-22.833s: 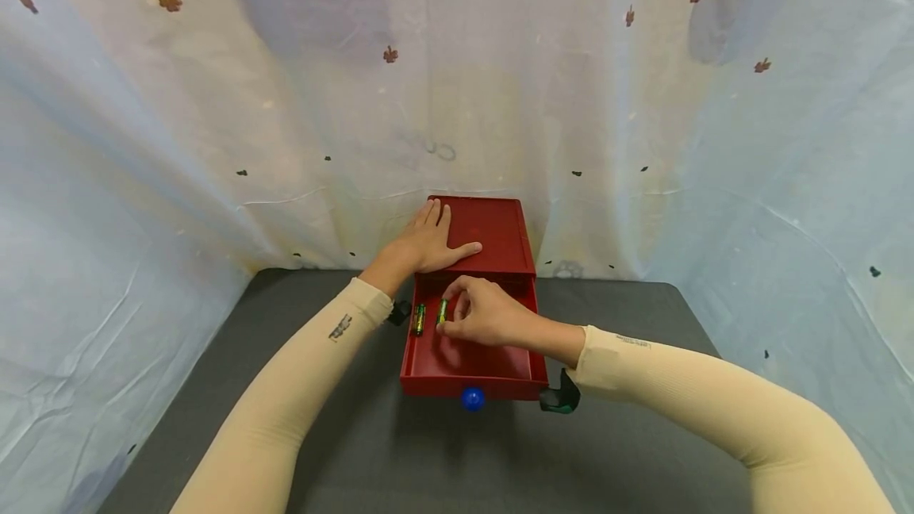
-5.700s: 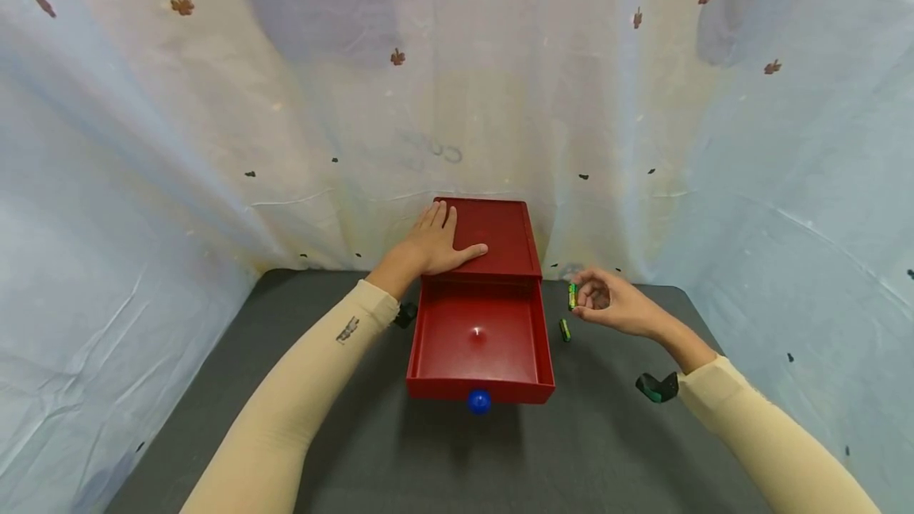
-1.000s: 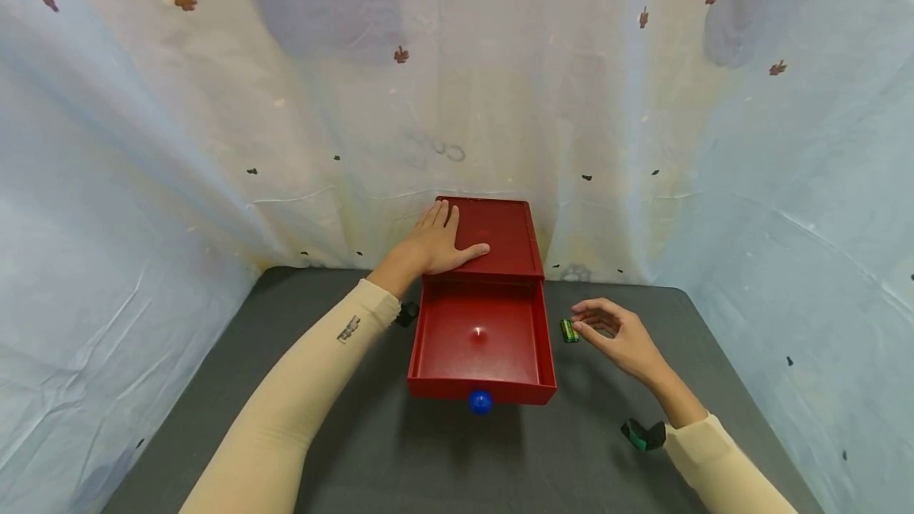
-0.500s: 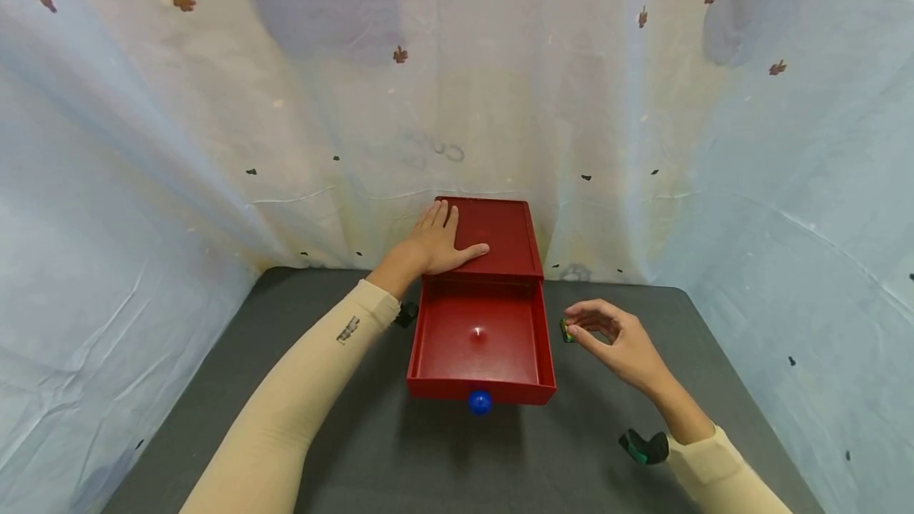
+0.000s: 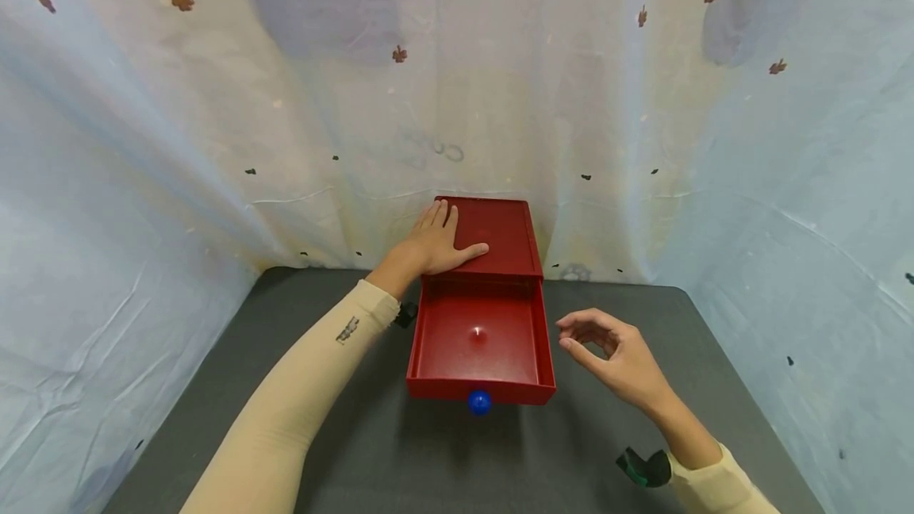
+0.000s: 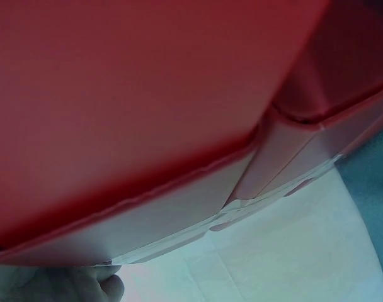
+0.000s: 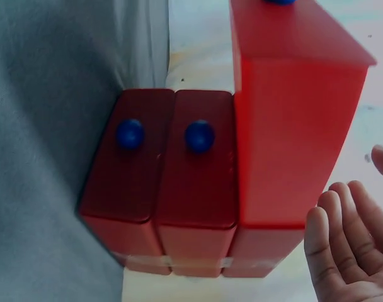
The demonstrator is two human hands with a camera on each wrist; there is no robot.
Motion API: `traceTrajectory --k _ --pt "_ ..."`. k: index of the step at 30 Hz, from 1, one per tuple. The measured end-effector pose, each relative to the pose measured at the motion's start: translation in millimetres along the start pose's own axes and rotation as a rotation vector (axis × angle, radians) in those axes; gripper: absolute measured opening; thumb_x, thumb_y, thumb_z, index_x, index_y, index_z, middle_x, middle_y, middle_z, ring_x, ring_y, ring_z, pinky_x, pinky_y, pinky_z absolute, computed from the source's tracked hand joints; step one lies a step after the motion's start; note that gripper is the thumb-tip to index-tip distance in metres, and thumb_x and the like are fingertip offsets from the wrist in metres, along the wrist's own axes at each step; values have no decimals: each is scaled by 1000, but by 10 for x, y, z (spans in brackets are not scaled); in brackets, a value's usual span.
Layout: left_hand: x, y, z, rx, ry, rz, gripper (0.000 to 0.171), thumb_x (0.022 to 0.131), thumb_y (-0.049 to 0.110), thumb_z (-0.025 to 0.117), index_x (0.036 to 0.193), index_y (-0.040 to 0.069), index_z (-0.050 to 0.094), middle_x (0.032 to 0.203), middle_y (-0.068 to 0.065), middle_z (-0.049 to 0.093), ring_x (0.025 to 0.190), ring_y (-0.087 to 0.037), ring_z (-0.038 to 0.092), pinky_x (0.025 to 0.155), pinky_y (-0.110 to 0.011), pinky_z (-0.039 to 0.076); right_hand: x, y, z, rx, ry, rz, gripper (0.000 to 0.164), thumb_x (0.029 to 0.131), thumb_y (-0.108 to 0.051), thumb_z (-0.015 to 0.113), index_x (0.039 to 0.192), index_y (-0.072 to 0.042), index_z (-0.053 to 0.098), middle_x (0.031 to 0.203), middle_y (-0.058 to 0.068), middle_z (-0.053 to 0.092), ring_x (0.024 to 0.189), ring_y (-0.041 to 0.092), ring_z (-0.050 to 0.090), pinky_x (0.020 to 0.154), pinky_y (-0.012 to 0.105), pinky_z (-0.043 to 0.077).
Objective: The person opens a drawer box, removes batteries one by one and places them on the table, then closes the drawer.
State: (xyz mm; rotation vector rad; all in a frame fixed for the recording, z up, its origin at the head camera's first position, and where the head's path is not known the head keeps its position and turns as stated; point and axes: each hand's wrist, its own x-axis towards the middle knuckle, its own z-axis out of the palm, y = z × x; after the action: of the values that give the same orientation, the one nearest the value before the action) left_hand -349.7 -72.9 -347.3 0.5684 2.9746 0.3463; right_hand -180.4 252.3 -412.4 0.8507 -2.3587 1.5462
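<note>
Nearest: dark table (image 5: 457, 466), with beige sleeves (image 5: 278, 411) extended above it. Next, round blue knob (image 5: 480, 402), centred on the front wall of the red drawer (image 5: 514, 393); topmost of three, pulled well out. Two lower drawers (image 7: 196, 182) pushed in, per right-wrist view, each with a similar knob.

Just beside the red drawer's right wall: right hand (image 5: 610, 355), fingers loosely bent, thumb apart from fingertips, no object visible in the grasp. Contact with the wall not seen. Farther back: left hand (image 5: 433, 250), fingers and thumb spread across the top of the red cabinet (image 5: 500, 236), pressing or resting (cannot tell which), gripping nothing.

Handling, as judged: red drawer probably light, stiff plastic by appearance, smooth and slightly slippery along the walls, not notably fragile. Best hold: knob, pinched between thumb and fingers, with cabinet steadied from above. Avoid leaning on the front wall at this extension; tipping possible.

Farthest: pale curtain (image 5: 500, 101), brown leaf-like marks across it.
</note>
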Motion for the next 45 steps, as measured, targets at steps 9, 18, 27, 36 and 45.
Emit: traceTrajectory --k 9,18,27,36,45 --pt "-9 20 -14 4 7 3 111 102 81 37 172 2 4 180 -19 -5 167 -33 -8 135 -44 -3 -55 -224 91 23 -34 -53 29 96 8 76 121 -6 73 111 14 75 98 18 71 89 24 60" --pt "-7 18 -13 -1 13 0 110 102 81 37 172 2 5 180 -19 -5 167 -33 -7 135 -44 -3 -107 -403 183 27 -65 -83 30 95 6 78 121 -8 73 108 17 73 89 17 69 85 24 60" --pt "63 -30 15 -4 -18 -9 113 100 85 34 172 4 0 180 -18 -10 166 -31 -13 134 -44 -6 -146 -543 303 54 -106 -139 38 93 8 78 124 -14 73 106 5 74 88 16 69 83 27 62" --pt "46 -17 10 -5 -10 -8 113 101 84 36 172 3 2 180 -18 -8 167 -32 -10 134 -45 -5 -209 -615 409 84 -159 -212 38 93 8 79 126 -10 73 105 6 73 90 16 70 78 30 64" --pt "103 -45 33 -10 -32 -21 115 99 87 33 172 5 -2 179 -17 -12 166 -29 -15 134 -43 -8 -317 -647 517 121 -256 -172 37 96 2 79 130 -12 72 114 1 76 96 19 76 84 35 66"
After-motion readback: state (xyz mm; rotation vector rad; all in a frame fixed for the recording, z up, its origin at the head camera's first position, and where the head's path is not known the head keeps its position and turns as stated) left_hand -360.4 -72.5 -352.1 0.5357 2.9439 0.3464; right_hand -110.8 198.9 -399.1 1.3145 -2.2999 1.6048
